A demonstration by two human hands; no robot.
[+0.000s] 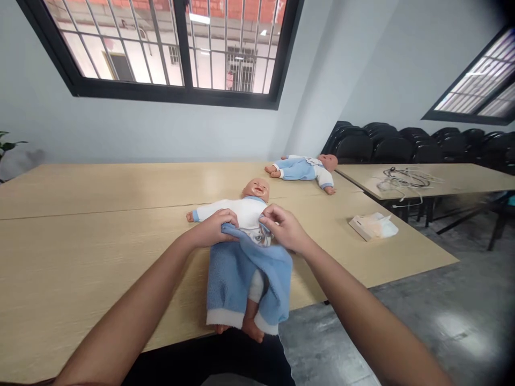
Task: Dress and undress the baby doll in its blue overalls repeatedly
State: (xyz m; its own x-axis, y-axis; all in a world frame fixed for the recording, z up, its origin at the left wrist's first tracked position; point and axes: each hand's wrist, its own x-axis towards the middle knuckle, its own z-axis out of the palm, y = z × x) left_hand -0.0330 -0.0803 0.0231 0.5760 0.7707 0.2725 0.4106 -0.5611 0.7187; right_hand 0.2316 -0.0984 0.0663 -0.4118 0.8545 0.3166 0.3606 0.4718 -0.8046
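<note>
A baby doll (257, 188) lies on its back at the near table edge, its head away from me and its feet toward me. It wears a white long-sleeved top (245, 212) with blue trim and loose blue fleece trousers (229, 273) with white cuffs. My left hand (215, 228) is closed on the trousers' upper edge at the doll's waist. The fingers of my right hand (284, 228) pinch a bit of blue fabric at the other side of the chest. A printed patch (260, 235) shows between my hands. The doll's other arm is hidden.
A second doll (306, 169) in similar clothes lies farther back on the pale wooden table (120, 257). To the right is an opened white packet (374, 225). Tangled cables (408, 179) lie on another table, with stacked black chairs (382, 142) behind.
</note>
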